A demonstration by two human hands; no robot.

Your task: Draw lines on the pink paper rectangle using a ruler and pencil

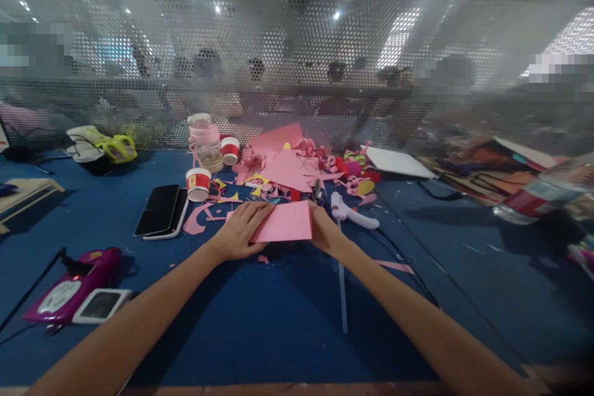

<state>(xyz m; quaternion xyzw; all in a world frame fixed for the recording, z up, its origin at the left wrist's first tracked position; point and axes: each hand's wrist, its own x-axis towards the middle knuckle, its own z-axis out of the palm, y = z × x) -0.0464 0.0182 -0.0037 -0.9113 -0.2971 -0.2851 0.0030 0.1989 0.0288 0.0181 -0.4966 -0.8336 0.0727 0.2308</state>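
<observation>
Between my two hands is a pink sheet (285, 224), seemingly folded, with a straight lower edge and a standing right edge; whether it is foam or card I cannot tell. My left hand (241, 232) grips its left side, fingers lying across the top and thumb along the near edge. At the right edge, my right hand (326, 232) holds it, its fingertips hidden behind the sheet. Just beyond lies a heap of pink cut pieces (290, 170). A white hot glue gun (355, 213) rests right of my right hand, a clear glue stick (343, 297) reaching toward me.
Left are a black phone (159, 210), two paper cups (198, 184) (230, 151), a clear bottle (206, 145) and a purple power strip (78, 284). Right lie a white sheet (400, 162) and a large plastic bottle (541, 192). A perforated metal screen (297, 31) stands behind the blue table.
</observation>
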